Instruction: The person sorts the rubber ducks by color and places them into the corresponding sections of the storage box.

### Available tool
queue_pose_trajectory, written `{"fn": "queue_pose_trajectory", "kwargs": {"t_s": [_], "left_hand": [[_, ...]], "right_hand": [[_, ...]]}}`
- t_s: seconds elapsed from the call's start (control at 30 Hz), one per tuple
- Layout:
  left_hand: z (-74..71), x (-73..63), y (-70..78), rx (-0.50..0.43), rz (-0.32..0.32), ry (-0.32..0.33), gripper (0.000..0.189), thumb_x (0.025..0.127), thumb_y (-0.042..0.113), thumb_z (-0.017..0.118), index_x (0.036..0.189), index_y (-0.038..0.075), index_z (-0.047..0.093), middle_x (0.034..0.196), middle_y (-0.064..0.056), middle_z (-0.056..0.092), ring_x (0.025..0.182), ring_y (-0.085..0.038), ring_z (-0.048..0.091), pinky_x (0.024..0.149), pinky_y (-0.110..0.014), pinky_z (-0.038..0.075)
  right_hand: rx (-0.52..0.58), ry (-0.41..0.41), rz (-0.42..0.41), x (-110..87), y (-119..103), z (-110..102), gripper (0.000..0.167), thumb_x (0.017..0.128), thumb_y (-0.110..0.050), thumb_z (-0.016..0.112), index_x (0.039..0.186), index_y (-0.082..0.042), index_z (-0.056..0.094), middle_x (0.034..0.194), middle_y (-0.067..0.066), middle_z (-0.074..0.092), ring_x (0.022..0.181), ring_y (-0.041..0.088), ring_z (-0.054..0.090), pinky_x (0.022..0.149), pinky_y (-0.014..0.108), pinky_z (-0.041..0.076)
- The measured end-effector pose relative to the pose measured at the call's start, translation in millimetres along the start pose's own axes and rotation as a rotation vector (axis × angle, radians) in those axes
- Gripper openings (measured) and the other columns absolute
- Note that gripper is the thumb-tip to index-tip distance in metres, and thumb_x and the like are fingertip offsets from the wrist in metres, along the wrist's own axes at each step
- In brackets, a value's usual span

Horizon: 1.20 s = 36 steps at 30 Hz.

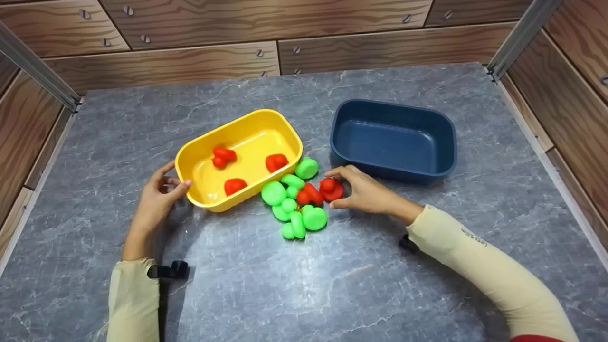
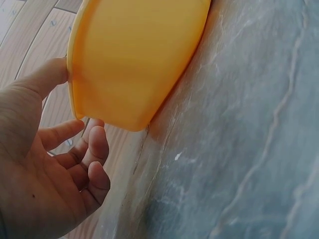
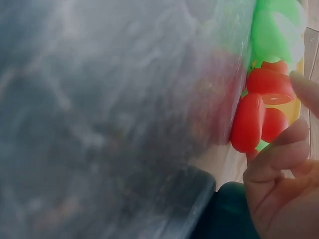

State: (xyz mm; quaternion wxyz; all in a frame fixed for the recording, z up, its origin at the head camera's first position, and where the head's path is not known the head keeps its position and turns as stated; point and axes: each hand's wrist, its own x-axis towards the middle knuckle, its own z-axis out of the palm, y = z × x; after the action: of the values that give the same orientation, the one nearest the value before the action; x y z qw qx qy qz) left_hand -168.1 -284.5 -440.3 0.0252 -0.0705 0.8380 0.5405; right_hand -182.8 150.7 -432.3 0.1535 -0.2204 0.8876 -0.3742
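Observation:
My left hand (image 1: 159,197) holds the near left end of a yellow bin (image 1: 240,124), thumb over the rim and the other fingers loosely bent outside. In the left wrist view the thumb tip is hidden behind the rim of the yellow bin (image 2: 134,59). Inside the bin lie three red plastic pieces (image 1: 224,156). My right hand (image 1: 363,192) spreads thumb and index finger around a red piece (image 1: 331,189) with a round knob on a disc, without visibly pinching it. Another red piece (image 1: 311,194) lies beside it, against several green pieces (image 1: 314,218).
A dark blue bin (image 1: 394,137) with nothing in it stands at the back right, just beyond my right hand. The green pile touches the yellow bin's near right side. Wood-patterned panels (image 1: 199,23) border the grey marbled table (image 1: 304,294).

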Motion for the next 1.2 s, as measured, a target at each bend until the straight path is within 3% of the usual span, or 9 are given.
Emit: {"fn": "queue_pose_trajectory", "kwargs": {"t_s": [0.53,0.77,1.2], "left_hand": [[0.5,0.6,0.3,0.014,0.015,-0.008,0.07,0.091,0.028,0.067,0.149,0.008,0.034,0.092,0.004,0.053,0.07,-0.008,0.056,0.061,-0.021,0.049],[-0.4,1.2,-1.9,0.051,0.017,0.0,0.069,0.091,0.027,0.067,0.149,0.009,0.034,0.092,0.006,0.054,0.07,-0.005,0.054,0.061,-0.019,0.046],[0.0,0.8,-0.4,-0.009,0.004,-0.007,0.069,0.091,0.022,0.068,0.149,0.008,0.033,0.088,0.006,0.054,0.067,-0.007,0.056,0.059,-0.021,0.048]], "right_hand": [[-0.099,-0.06,0.021,6.7,0.8,-1.6,0.057,0.08,-0.017,0.075,0.133,-0.013,0.054,0.128,0.015,0.055,0.115,0.029,0.052,0.096,0.048,0.043],[-0.135,-0.048,0.014,8.4,-0.2,-1.0,0.054,0.081,-0.014,0.074,0.131,-0.009,0.055,0.125,0.017,0.058,0.115,0.031,0.054,0.097,0.049,0.045],[-0.167,-0.02,0.017,3.3,-0.9,-2.5,0.044,0.081,-0.018,0.073,0.123,-0.011,0.06,0.122,0.011,0.059,0.11,0.028,0.056,0.094,0.047,0.045]]}}
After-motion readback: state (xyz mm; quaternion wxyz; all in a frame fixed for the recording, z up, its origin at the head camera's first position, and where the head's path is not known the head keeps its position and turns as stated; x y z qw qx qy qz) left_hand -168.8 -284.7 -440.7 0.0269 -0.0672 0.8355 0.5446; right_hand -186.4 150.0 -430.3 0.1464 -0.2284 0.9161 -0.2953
